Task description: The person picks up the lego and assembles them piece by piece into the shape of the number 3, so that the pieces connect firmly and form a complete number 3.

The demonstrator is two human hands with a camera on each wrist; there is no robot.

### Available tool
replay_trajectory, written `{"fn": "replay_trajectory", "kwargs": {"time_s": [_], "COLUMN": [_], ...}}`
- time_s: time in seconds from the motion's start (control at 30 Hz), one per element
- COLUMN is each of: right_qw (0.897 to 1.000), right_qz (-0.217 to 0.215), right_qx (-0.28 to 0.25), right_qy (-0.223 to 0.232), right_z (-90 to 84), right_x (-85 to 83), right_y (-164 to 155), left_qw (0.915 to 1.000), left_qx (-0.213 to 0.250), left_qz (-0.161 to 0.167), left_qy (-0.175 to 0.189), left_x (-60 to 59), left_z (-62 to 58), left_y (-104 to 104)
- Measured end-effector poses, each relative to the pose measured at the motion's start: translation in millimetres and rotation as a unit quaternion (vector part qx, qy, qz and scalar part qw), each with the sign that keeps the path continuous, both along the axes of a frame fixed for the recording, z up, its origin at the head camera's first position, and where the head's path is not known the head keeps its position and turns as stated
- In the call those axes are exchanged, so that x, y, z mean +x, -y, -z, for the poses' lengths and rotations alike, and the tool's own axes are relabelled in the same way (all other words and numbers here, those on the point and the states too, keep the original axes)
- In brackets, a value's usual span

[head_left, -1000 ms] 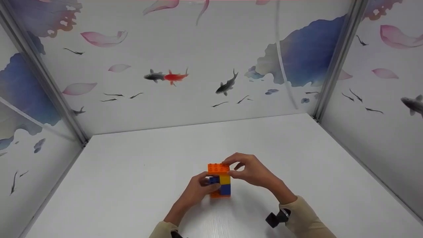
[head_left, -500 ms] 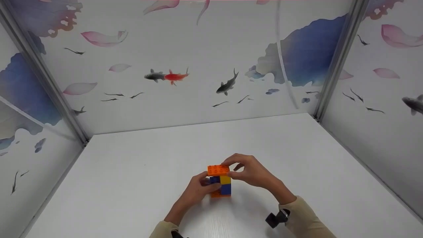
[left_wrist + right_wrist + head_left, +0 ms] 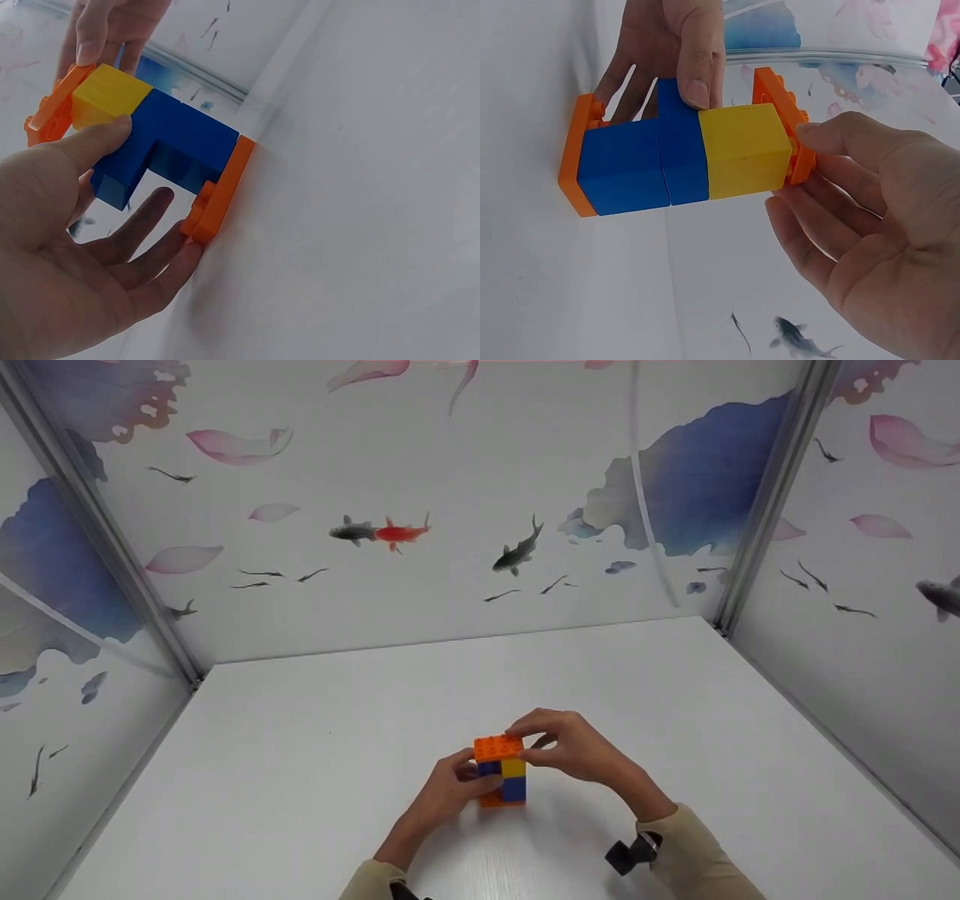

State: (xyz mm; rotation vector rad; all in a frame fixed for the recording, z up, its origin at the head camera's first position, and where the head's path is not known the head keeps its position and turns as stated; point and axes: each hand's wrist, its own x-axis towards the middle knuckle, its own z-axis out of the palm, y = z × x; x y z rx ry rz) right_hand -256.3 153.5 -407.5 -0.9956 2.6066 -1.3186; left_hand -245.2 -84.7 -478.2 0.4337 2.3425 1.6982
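A toy building-brick stack stands on the white table in the head view. From the bottom up it has a thin orange brick [image 3: 576, 157], a blue brick [image 3: 626, 166], a second blue brick [image 3: 682, 150] jutting to the left, and a yellow brick [image 3: 744, 146]. My left hand [image 3: 448, 789] grips the stack, thumb against the upper blue brick, some fingertips at the bottom orange brick. My right hand [image 3: 577, 746] pinches another thin orange brick [image 3: 498, 747] between thumb and fingers. It lies over the yellow brick, slightly tilted, with a narrow gap showing in the right wrist view.
The white table [image 3: 315, 780] spreads around the stack. Behind it rises a white wall panel [image 3: 450, 600] printed with fish and petals, with more panels on both sides. Metal posts [image 3: 765, 502] stand at the back corners. A black wrist camera [image 3: 631, 855] sits at the right sleeve.
The top orange brick has come down slightly toward the yellow brick in my right hand's pinch. My left hand keeps its hold on the stack. The head view has shifted a little.
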Motion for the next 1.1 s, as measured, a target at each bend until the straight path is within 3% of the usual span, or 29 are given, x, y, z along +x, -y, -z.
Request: {"fn": "replay_trajectory", "kwargs": {"time_s": [0.6,1.1], "right_qw": [0.999,1.000], "right_qz": [-0.006,0.011], "right_qx": [-0.025,0.009], "right_qy": [0.042,-0.005], "right_z": [1.2,1.0], "right_x": [-1.3,1.5], "right_y": [-2.6,-0.9], "left_qw": [1.0000,0.9999], "left_qx": [0.003,-0.009], "left_qz": [0.005,-0.003], "left_qy": [0.000,0.006], "left_x": [0.8,0.7], "left_z": [-1.1,0.1], "left_y": [0.0,-0.9]}}
